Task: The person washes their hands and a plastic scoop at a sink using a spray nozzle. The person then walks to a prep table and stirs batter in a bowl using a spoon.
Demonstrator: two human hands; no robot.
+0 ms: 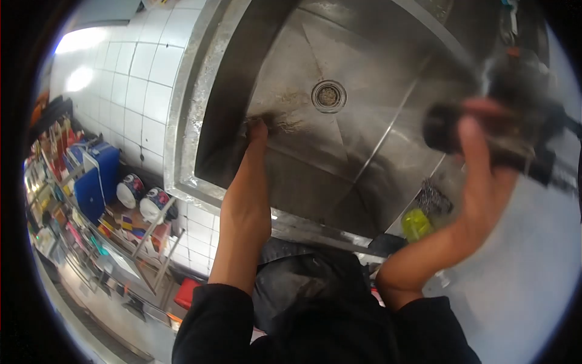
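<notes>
My left hand (pixel 257 130) reaches down into the steel sink (pixel 339 36), at its left side, beside wet brownish debris (pixel 291 115). Its fingers are mostly hidden in shadow, so whether it holds anything is unclear. A round drain (pixel 328 96) lies to the right of that hand. On the right, my right hand (pixel 482 136) is wrapped round a black object (pixel 442 127), raised over the sink's right side. Motion blurs this object, and its exact kind cannot be made out.
A metal scourer (pixel 433 197) and a yellow-green item (pixel 416 224) lie at the sink's lower right. White tiles (pixel 145 91) cover the wall at left. Below them stands a cluttered shelf with a blue container (pixel 97 182) and two round tubs (pixel 154 204).
</notes>
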